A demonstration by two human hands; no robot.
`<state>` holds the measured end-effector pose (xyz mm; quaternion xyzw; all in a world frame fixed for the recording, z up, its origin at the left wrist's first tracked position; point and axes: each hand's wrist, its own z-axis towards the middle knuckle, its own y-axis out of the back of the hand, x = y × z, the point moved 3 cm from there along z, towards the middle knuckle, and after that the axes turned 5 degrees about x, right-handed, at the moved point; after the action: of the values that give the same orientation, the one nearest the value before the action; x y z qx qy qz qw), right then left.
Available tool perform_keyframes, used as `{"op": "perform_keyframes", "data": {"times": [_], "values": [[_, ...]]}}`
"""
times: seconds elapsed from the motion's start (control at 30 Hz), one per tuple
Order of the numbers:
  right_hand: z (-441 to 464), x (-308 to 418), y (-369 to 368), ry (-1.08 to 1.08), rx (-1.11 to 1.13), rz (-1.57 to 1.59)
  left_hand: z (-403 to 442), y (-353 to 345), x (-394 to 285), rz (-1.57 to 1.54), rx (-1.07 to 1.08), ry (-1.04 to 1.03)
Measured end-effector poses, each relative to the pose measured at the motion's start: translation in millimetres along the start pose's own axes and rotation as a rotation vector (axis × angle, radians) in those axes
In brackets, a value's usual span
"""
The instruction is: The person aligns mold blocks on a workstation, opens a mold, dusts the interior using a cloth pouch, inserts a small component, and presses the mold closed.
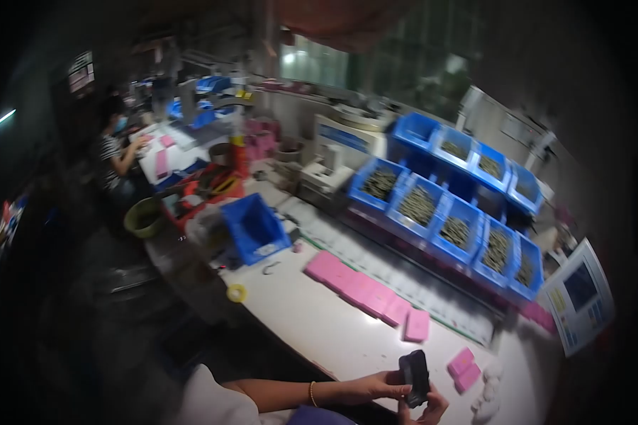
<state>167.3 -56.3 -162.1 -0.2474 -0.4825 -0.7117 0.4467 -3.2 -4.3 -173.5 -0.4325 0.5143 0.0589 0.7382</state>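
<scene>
Near the table's front edge, both my hands grip a small black box-like object (415, 377) with raised edges. My left hand (384, 387), reaching in from the left with a bracelet on its wrist, pinches the near side. My right hand (432, 409) closes round the lower right side. What lies inside the black object, if anything, is too dark to tell. Just right of it are two pink blocks (464, 370) and several small white rounded pieces (486, 400). A row of pink blocks (354, 287) runs along the table behind, with one pink block (417, 325) at its near end.
Blue bins (418, 205) of small metal-looking pieces stand in two tiers at the back. An empty-looking blue bin (255, 228) and a yellow tape roll (237, 292) sit on the left. A printed sheet (581, 297) stands right. Another person (117, 152) sits at a far table.
</scene>
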Motion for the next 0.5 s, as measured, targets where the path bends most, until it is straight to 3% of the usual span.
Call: {"op": "perform_keyframes", "data": {"times": [0.13, 0.17, 0.3, 0.4, 0.5], "values": [[10, 9, -45, 0.02, 0.179, 0.137, -42, 27, 2, -0.039, -0.167, -0.142], [16, 18, -54, 0.101, 0.239, 0.008, -53, 33, -1, -0.043, -0.209, -0.17], [40, 55, -88, 0.251, 0.449, 0.054, -121, 42, -51, -0.201, -0.468, -0.301], [35, 35, -103, 0.168, 0.452, -0.102, -205, 83, -90, -0.047, -0.837, -0.579], [34, 14, -102, -0.223, 0.605, 0.152, -296, 113, -159, 0.129, -1.389, -0.596]]}}
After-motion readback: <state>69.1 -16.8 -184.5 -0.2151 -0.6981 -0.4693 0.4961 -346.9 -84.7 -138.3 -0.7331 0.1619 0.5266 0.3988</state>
